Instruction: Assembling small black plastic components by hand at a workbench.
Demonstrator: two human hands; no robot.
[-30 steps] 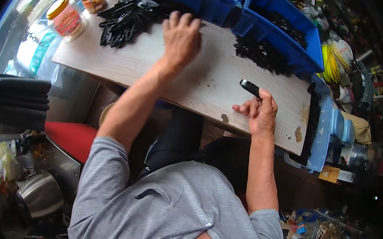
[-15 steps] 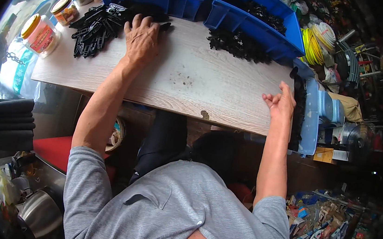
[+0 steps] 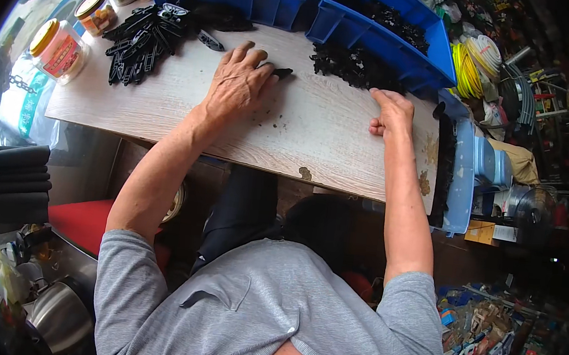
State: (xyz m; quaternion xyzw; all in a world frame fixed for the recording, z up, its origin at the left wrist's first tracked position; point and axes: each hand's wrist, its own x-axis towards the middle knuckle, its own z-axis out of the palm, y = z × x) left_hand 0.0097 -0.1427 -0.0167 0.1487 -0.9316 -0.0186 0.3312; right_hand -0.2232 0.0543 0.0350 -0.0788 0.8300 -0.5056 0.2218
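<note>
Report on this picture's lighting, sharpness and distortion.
Head view: bright daylight beyond the yellow-lidded jar, deep shadow at far right; head view: left hand and right hand look fairly sharp; head view: black fisheye rim, front edge of the table slightly bowed.

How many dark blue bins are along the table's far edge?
2: left bin, beyond the left hand; right bin, beyond the right hand. Others may be hidden.

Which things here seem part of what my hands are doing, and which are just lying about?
Likely in use:
black piece jutting from under the left hand
pile of long black pieces
pile of small black parts by the right hand
blue bins holding black parts

Likely just lying about:
yellow-lidded jar
yellow coil
metal pot
red seat
</note>
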